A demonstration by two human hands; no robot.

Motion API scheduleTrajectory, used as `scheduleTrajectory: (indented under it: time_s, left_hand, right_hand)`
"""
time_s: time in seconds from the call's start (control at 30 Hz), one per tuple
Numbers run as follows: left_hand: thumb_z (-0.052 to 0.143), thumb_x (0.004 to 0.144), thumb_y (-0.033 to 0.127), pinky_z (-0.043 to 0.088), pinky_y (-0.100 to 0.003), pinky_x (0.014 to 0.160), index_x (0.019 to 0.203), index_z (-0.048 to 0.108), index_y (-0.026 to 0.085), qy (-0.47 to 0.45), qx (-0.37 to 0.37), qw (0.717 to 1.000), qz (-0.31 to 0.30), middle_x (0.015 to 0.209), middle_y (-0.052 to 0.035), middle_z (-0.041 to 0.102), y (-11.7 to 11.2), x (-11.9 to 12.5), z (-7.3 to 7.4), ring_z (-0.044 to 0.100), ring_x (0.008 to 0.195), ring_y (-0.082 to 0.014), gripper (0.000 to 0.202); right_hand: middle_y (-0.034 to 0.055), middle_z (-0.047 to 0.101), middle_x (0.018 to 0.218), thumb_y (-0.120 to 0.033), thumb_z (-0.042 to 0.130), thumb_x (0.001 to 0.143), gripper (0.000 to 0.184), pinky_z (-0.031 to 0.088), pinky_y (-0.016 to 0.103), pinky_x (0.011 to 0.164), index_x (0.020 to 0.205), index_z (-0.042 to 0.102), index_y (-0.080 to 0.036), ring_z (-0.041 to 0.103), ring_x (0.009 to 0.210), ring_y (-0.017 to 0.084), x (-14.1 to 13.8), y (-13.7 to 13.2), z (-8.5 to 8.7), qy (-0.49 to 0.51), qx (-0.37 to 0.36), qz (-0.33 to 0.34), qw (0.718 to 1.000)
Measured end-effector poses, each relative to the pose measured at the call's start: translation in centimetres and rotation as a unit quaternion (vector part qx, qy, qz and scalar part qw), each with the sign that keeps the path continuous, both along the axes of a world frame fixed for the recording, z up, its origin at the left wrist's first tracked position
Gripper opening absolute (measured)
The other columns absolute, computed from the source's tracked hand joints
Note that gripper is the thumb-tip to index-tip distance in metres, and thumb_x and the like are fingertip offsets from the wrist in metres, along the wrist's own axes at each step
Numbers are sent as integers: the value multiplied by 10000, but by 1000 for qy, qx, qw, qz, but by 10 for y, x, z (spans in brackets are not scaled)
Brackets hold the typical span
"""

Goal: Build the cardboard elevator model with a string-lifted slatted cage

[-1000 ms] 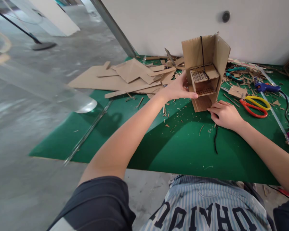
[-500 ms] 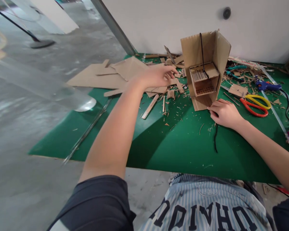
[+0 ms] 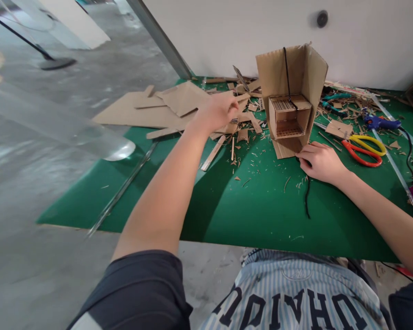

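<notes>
A tall cardboard frame [image 3: 279,73] stands upright at the back of the green table. Inside it a small open-fronted cardboard box [image 3: 290,123] hangs on a black cord [image 3: 287,75] that passes over the frame's top edge. Low at the frame's front edge, my right hand [image 3: 318,161] is closed in a pinch on a cord whose loose end [image 3: 307,199] trails toward me. My left hand [image 3: 217,111] is above the cardboard scraps left of the frame, its fingers loosely bent and partly hidden. Nothing shows between them.
Cardboard sheets [image 3: 134,110] and scraps cover the back left. Scissors with red and yellow handles [image 3: 363,151], a blue glue gun [image 3: 382,123] and teal-handled pliers [image 3: 333,106] lie to the right. Clear sticks [image 3: 120,192] lie near the left edge. A white wall [image 3: 234,36] rises behind.
My left hand has drawn back to the left, away from the cardboard frame, its fingers bending more. The hanging box looks less tilted. My right hand has stayed at the frame's base.
</notes>
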State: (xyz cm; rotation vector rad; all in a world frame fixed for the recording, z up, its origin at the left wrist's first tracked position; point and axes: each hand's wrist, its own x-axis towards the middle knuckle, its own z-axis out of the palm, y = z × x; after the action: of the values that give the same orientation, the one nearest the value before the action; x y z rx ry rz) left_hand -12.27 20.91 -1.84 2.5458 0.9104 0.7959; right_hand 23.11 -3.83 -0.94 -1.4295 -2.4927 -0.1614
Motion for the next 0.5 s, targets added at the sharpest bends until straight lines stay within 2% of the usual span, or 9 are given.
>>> scheduleTrajectory:
  time_s: [0.1, 0.17, 0.27, 0.33, 0.43, 0.5]
  left_hand:
    - [459, 910, 772, 409, -492, 926, 1019, 551, 235, -49, -7, 994, 94, 912, 19, 622, -2, 6, 6, 418, 837, -139, 555]
    - [464, 904, 791, 422, -506, 948, 1119, 494, 246, -105, -43, 987, 115, 1001, 32, 641, -7, 12, 13, 469, 929, -147, 587]
    - [498, 892, 790, 437, -555, 1002, 1265, 374, 293, -205, -120, 965, 114, 1137, 62, 628, -13, 14, 28, 499, 1051, -160, 634]
    - [487, 896, 788, 447, -575, 1030, 1326, 307, 345, -243, -143, 953, 106, 1213, 82, 598, -14, 8, 40, 501, 1098, -161, 643]
    - [531, 875, 770, 418, -590, 1119, 1318, 320, 420, -300, -170, 935, 87, 1259, 144, 575, -11, -9, 60, 466, 1192, -173, 603]
    - [557, 874, 703, 375, -567, 1200, 1285, 343, 436, -349, -193, 914, 71, 1264, 189, 563, -9, -22, 73, 430, 1258, -167, 535]
  right_hand:
    - [65, 746, 975, -214, 471, 966, 319, 391, 350, 723, 998, 788, -193, 601, 898, 212, 0, 0, 0, 1, 2, 1, 1000]
    - [68, 747, 976, -213, 469, 967, 319, 382, 349, 717, 988, 787, -193, 600, 898, 212, 0, 0, 0, 4, 4, 1, 1000]
    - [64, 750, 988, -213, 466, 967, 321, 378, 352, 711, 987, 785, -194, 605, 897, 212, 1, 0, -2, 5, 9, 4, 1000]
    - [60, 750, 987, -213, 467, 967, 319, 380, 356, 710, 992, 784, -196, 607, 900, 214, 1, 1, -2, 5, 10, 5, 1000]
    - [57, 750, 984, -215, 466, 971, 318, 384, 355, 711, 995, 783, -199, 609, 905, 215, 2, 1, -2, 4, 10, 5, 1000]
    - [54, 751, 990, -217, 464, 974, 320, 391, 351, 721, 999, 783, -202, 613, 913, 212, 2, 0, -1, 3, 6, 5, 1000]
